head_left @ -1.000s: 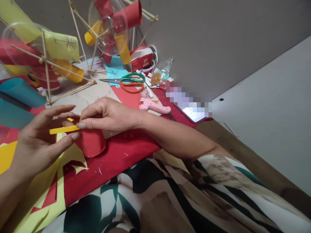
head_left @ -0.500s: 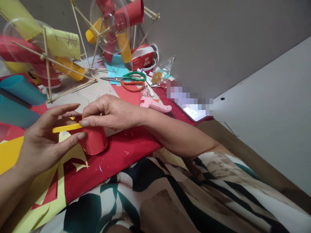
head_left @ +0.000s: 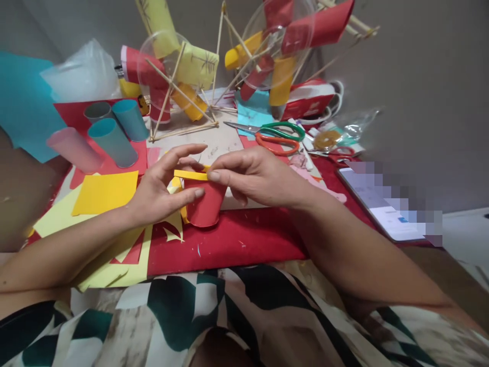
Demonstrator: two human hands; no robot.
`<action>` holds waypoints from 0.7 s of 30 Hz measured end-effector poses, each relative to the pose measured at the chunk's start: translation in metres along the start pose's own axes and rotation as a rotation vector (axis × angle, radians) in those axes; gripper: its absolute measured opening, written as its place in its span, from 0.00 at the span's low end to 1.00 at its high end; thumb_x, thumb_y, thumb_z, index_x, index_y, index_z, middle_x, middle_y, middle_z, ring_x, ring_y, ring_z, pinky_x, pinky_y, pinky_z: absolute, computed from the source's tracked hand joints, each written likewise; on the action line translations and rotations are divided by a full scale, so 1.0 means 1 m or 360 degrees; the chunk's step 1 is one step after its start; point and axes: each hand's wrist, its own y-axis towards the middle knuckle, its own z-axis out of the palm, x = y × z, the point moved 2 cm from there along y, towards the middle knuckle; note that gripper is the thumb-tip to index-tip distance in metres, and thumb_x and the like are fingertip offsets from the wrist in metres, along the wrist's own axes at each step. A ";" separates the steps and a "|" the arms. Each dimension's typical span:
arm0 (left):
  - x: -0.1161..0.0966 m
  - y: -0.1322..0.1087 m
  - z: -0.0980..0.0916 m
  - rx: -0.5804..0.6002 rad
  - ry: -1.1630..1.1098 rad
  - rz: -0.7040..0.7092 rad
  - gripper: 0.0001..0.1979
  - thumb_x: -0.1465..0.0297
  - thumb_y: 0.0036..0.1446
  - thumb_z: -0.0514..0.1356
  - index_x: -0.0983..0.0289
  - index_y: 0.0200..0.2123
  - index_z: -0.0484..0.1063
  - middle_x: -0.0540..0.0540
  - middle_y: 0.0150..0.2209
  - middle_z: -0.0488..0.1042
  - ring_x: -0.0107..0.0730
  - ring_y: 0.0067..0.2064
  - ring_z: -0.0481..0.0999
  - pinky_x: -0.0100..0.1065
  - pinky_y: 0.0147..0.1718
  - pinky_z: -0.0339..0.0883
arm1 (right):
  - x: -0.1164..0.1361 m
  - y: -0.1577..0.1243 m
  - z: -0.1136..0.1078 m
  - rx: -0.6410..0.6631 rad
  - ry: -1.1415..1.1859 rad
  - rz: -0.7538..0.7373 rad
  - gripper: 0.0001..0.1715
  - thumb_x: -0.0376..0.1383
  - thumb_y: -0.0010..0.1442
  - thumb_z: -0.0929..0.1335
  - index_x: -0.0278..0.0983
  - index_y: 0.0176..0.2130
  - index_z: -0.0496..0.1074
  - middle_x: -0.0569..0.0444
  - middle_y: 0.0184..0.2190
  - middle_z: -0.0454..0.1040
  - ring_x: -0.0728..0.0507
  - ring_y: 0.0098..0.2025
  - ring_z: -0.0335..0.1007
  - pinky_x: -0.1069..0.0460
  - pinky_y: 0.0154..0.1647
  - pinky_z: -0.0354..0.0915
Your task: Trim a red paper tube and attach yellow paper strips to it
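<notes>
A red paper cup stands on the red cloth in front of me, with a narrow yellow strip along its rim. My right hand pinches the strip's right end between thumb and fingers at the rim. Around the cup's left side curves my left hand, its thumb against the red wall and its fingers apart behind the strip. Part of the cup's far side is hidden by my fingers.
Behind are stick frames with paper-cup wheels, and scissors. Paper tubes and yellow paper lie left. A phone is at right, near a pink tool and a clear bag.
The view has swung left, so everything appears further right and more tubes and paper show. Both hands keep nearly the same hold at the cup's rim.
</notes>
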 end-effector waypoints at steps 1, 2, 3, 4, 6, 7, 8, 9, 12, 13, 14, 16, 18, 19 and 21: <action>0.001 0.000 0.000 0.0002 -0.0021 0.0003 0.31 0.67 0.54 0.70 0.55 0.60 0.67 0.57 0.55 0.73 0.34 0.50 0.77 0.35 0.51 0.75 | 0.000 0.000 0.001 -0.0023 0.0031 0.0011 0.11 0.30 0.64 0.65 0.33 0.29 0.71 0.62 0.20 0.63 0.55 0.23 0.60 0.57 0.25 0.55; 0.001 0.000 0.000 0.0003 -0.0037 0.0010 0.31 0.67 0.54 0.69 0.55 0.60 0.67 0.57 0.56 0.73 0.35 0.50 0.77 0.36 0.51 0.74 | -0.001 0.001 0.001 -0.0046 0.0053 0.0021 0.09 0.30 0.64 0.65 0.33 0.32 0.72 0.62 0.22 0.65 0.55 0.23 0.61 0.58 0.24 0.56; 0.002 -0.001 0.001 0.0005 -0.0045 0.0019 0.31 0.68 0.54 0.69 0.54 0.60 0.66 0.57 0.56 0.72 0.35 0.51 0.76 0.36 0.52 0.74 | -0.002 0.001 0.001 -0.0062 0.0067 0.0027 0.08 0.31 0.64 0.65 0.32 0.33 0.72 0.62 0.22 0.66 0.55 0.23 0.61 0.58 0.24 0.56; 0.003 -0.001 0.000 0.0005 -0.0046 0.0024 0.31 0.68 0.54 0.69 0.54 0.61 0.66 0.57 0.57 0.71 0.35 0.52 0.76 0.37 0.54 0.73 | -0.002 0.001 0.001 -0.0069 0.0070 0.0038 0.07 0.31 0.64 0.65 0.32 0.34 0.72 0.61 0.23 0.66 0.55 0.23 0.62 0.58 0.23 0.56; 0.006 -0.002 0.000 -0.0002 -0.0029 0.0018 0.33 0.68 0.54 0.69 0.53 0.62 0.64 0.57 0.59 0.70 0.37 0.54 0.74 0.39 0.56 0.71 | -0.003 0.002 0.001 -0.0074 0.0057 0.0051 0.08 0.33 0.64 0.66 0.32 0.33 0.72 0.61 0.22 0.65 0.55 0.23 0.62 0.58 0.23 0.56; 0.008 -0.002 0.000 -0.0007 -0.0018 0.0005 0.34 0.68 0.53 0.69 0.53 0.62 0.64 0.57 0.60 0.69 0.38 0.55 0.74 0.40 0.57 0.70 | -0.003 0.002 0.001 -0.0077 0.0046 0.0054 0.09 0.33 0.65 0.66 0.33 0.32 0.71 0.62 0.22 0.64 0.55 0.23 0.62 0.58 0.23 0.56; 0.009 -0.002 0.000 -0.0011 -0.0010 -0.0010 0.35 0.67 0.53 0.69 0.53 0.63 0.63 0.57 0.60 0.69 0.39 0.56 0.73 0.40 0.57 0.70 | -0.002 0.002 0.001 -0.0082 0.0031 0.0058 0.09 0.33 0.65 0.66 0.33 0.32 0.71 0.62 0.22 0.64 0.55 0.23 0.61 0.58 0.23 0.56; 0.011 -0.003 0.000 -0.0012 -0.0010 -0.0025 0.35 0.67 0.53 0.69 0.53 0.63 0.63 0.57 0.60 0.69 0.39 0.57 0.73 0.40 0.56 0.71 | -0.002 0.002 0.000 -0.0087 0.0011 0.0061 0.10 0.33 0.65 0.66 0.33 0.31 0.70 0.62 0.22 0.64 0.55 0.22 0.61 0.57 0.22 0.56; 0.015 -0.004 0.000 -0.0008 -0.0037 -0.0040 0.35 0.67 0.54 0.69 0.51 0.64 0.62 0.56 0.58 0.70 0.39 0.57 0.72 0.38 0.53 0.73 | -0.001 0.002 -0.001 -0.0093 -0.0074 0.0074 0.12 0.33 0.65 0.65 0.34 0.29 0.69 0.61 0.21 0.63 0.55 0.22 0.60 0.57 0.23 0.56; 0.016 -0.004 0.000 -0.0006 -0.0041 -0.0039 0.35 0.67 0.54 0.69 0.51 0.64 0.62 0.56 0.57 0.70 0.39 0.57 0.72 0.37 0.52 0.73 | -0.001 0.001 -0.001 -0.0093 -0.0101 0.0076 0.12 0.32 0.65 0.65 0.34 0.29 0.68 0.61 0.21 0.63 0.54 0.22 0.60 0.57 0.23 0.56; 0.017 -0.004 0.000 -0.0005 -0.0037 -0.0041 0.35 0.67 0.54 0.69 0.50 0.64 0.61 0.56 0.57 0.70 0.39 0.57 0.72 0.37 0.52 0.73 | -0.001 0.001 -0.002 -0.0093 -0.0121 0.0074 0.13 0.32 0.65 0.65 0.34 0.28 0.68 0.61 0.21 0.63 0.54 0.22 0.60 0.57 0.23 0.56; 0.018 -0.005 0.000 -0.0009 -0.0021 -0.0031 0.35 0.66 0.55 0.69 0.50 0.64 0.61 0.56 0.57 0.69 0.40 0.57 0.72 0.38 0.52 0.73 | 0.000 0.001 -0.003 -0.0088 -0.0144 0.0069 0.13 0.32 0.65 0.64 0.35 0.28 0.67 0.61 0.21 0.63 0.54 0.22 0.60 0.57 0.23 0.56; 0.017 -0.005 0.000 -0.0016 -0.0004 -0.0005 0.35 0.65 0.55 0.68 0.50 0.64 0.61 0.56 0.57 0.69 0.40 0.56 0.72 0.40 0.54 0.72 | 0.000 0.000 -0.003 -0.0075 -0.0151 0.0087 0.13 0.32 0.65 0.64 0.35 0.28 0.66 0.61 0.21 0.62 0.54 0.21 0.59 0.57 0.21 0.55; 0.017 -0.006 0.000 -0.0020 0.0000 0.0010 0.35 0.65 0.55 0.69 0.50 0.64 0.62 0.56 0.57 0.69 0.39 0.55 0.72 0.41 0.55 0.71 | -0.001 0.000 -0.003 -0.0067 -0.0149 0.0106 0.13 0.32 0.65 0.64 0.35 0.28 0.66 0.62 0.21 0.62 0.55 0.20 0.59 0.57 0.20 0.54; 0.017 -0.006 0.000 -0.0027 0.0000 0.0018 0.35 0.66 0.55 0.69 0.50 0.64 0.62 0.56 0.56 0.69 0.38 0.53 0.73 0.41 0.55 0.71 | -0.002 -0.001 -0.003 -0.0075 -0.0150 0.0167 0.12 0.33 0.65 0.64 0.35 0.29 0.67 0.62 0.20 0.62 0.55 0.17 0.59 0.57 0.17 0.53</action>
